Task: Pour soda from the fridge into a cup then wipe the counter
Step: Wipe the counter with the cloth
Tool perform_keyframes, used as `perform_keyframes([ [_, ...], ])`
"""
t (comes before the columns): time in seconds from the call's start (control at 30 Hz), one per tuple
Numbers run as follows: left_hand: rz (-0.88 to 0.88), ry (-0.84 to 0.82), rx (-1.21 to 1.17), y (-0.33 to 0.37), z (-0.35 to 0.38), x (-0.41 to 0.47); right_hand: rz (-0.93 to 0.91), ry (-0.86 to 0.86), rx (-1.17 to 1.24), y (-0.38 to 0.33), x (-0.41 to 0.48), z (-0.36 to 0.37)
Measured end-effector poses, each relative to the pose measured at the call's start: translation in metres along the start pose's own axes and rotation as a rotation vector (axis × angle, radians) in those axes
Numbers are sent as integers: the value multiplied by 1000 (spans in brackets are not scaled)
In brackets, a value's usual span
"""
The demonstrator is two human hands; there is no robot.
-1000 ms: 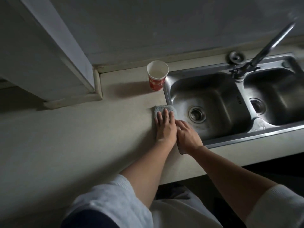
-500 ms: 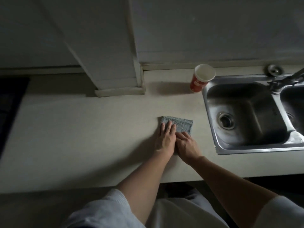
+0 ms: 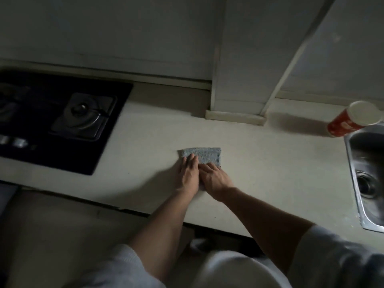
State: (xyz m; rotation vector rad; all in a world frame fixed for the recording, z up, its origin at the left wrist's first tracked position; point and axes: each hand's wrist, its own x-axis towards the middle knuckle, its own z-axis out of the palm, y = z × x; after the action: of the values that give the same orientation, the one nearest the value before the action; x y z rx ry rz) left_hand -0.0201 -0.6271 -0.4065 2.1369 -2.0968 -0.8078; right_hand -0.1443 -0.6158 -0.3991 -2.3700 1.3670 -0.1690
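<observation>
Keep left hand (image 3: 188,173) and right hand (image 3: 216,178) pressed flat on the grey-blue cloth (image 3: 207,155) mid-counter (image 3: 270,175), grip slack, fingers straight, wiping in overlapping strokes toward the hob (image 3: 62,119). Now well left of the sink (image 3: 353,183) and red paper cup (image 3: 349,121), no longer at the sink's edge as a second ago.

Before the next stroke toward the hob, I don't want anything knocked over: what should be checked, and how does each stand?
1. Left hand and right hand both pressing the cloth: ok.
2. Cloth lying flat on the counter: ok.
3. Nothing standing between cloth and hob: ok.
4. Cup upright, well apart from the hands, by the sink: ok.
5. Hob burner off: cannot tell.
6. Counter free of spills: cannot tell, light too dim.
</observation>
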Motion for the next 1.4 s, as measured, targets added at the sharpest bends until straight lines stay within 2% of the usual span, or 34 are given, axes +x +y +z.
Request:
perform_keyframes([
  [0.13, -95, 4, -12, -20, -15, 31, 21, -53, -23, -8, 43, -1],
  [0.27, -128, -10, -45, -22, -24, 53, 58, -239, -71, -5, 78, -3],
  [0.33, -102, -51, -33, -23, -26, 62, 64, -273, -108, 0, 89, -4],
  [0.67, -20, -105, 79, 27, -8, 92, 181, -201, -105, 50, 70, -15],
  [0.83, 27, -113, 108, 94, 20, 87, 217, -156, -86, 101, 22, -30],
  [1.03, 100, -159, 150, 209, 68, 61, 262, -86, -47, 184, -71, -54],
  [1.23, 235, -219, 174, 338, 136, 36, 384, -54, -29, 277, -186, -83],
  [1.4, 303, -266, 200, 411, 175, 16, 512, -70, -73, 322, -254, -94],
])
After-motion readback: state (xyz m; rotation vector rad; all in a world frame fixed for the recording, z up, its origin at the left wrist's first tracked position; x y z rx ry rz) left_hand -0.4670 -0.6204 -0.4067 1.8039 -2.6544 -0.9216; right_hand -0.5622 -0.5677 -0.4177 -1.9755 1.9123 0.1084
